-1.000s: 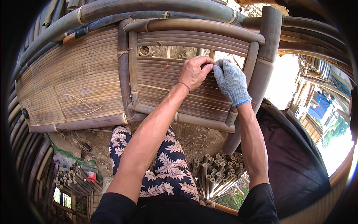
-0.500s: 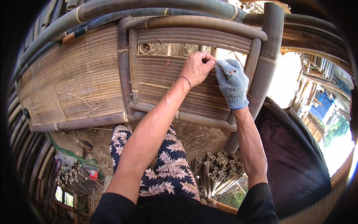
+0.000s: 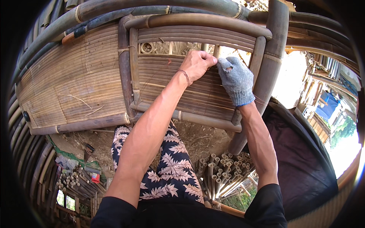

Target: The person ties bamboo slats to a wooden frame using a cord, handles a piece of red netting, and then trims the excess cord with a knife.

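Fingers (image 3: 207, 57) pinched together, my left hand (image 3: 195, 65) sits beside my gloved right hand (image 3: 236, 80), whose grip I can't make out, over the slats (image 3: 157, 74) in the frame (image 3: 207, 120), where a hard tug could shift one.

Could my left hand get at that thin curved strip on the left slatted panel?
Probably yes: the curved strip lies uncovered on the panel, and nothing seems to block the left hand.

Gloved right hand (image 3: 236, 81) at a new angle
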Demonstrator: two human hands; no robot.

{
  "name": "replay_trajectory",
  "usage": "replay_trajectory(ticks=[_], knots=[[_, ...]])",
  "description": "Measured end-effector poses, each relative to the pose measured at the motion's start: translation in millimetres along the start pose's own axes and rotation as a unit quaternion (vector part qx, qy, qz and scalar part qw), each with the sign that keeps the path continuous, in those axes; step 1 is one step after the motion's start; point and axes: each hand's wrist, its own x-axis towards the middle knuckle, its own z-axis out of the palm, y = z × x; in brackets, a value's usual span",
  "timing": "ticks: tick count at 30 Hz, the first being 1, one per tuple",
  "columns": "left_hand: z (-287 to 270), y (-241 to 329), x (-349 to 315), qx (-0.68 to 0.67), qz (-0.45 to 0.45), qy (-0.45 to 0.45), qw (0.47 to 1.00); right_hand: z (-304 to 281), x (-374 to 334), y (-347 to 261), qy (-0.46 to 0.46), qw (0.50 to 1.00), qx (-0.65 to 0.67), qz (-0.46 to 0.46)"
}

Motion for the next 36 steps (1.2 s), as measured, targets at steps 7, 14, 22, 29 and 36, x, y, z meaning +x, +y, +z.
replay_trajectory(ticks=[7, 14, 22, 29, 36], knots=[[7.6, 1.2, 1.1, 0.070, 0.044, 0.041, 0.996, -0.1, 7.7, 0.4, 0.021, 1.000, 0.018, -0.005], [13.6, -7.4, -3.2, 0.042, 0.124, 0.078, 0.988, -17.9, 5.3, -0.4, 0.004, 0.973, 0.190, 0.133], [19.0, 1.7, -14.8, 0.005, 0.238, 0.029, 0.971, -16.9, 0.8, 4.7, -0.036, 0.956, 0.231, 0.175], [8.4, -9.4, -6.2, 0.125, 0.242, 0.029, 0.962, -22.3, 4.8, 6.6, -0.065, 0.926, 0.298, 0.225], [19.5, -0.9, -18.8, 0.004, 0.214, 0.036, 0.976, -23.2, 3.8, 9.2, -0.093, 0.917, 0.312, 0.228]])
